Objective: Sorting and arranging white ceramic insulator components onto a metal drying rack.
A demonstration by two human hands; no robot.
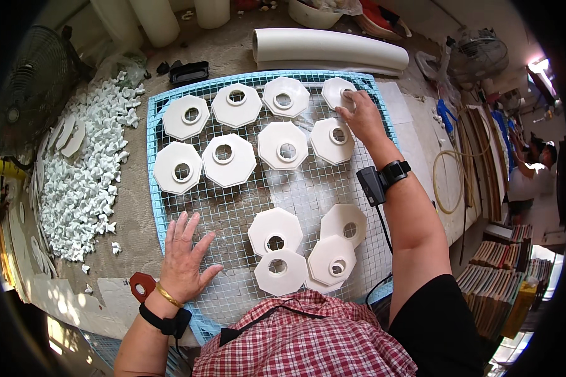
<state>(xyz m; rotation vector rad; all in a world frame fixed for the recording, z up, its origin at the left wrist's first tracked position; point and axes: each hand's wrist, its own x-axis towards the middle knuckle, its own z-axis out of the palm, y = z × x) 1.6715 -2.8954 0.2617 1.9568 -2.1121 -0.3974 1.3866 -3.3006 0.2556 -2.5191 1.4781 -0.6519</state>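
My right hand (361, 117) reaches to the far right corner of a blue wire grid (233, 210). Its fingers are bent over the hole of a white octagonal plate (334, 91), gripping it there; the fingertips are partly hidden. Spread flat on the grid's left side is my left hand (185, 257), empty. Two rows of similar plates, such as one with a raised round collar (283, 135), lie on the far half. Nearer me sit several more plates (275, 226), some overlapping. A reddish-brown octagonal piece with a hole (136, 283) lies beside my left wrist.
Left of the grid is a heap of small white pieces (82, 195), with a fan (31, 88) behind. A white roll (327, 49) and a black tray (188, 73) lie beyond the grid. On the right are a hose (438, 188), stacked boards (493, 273) and another person (534, 176).
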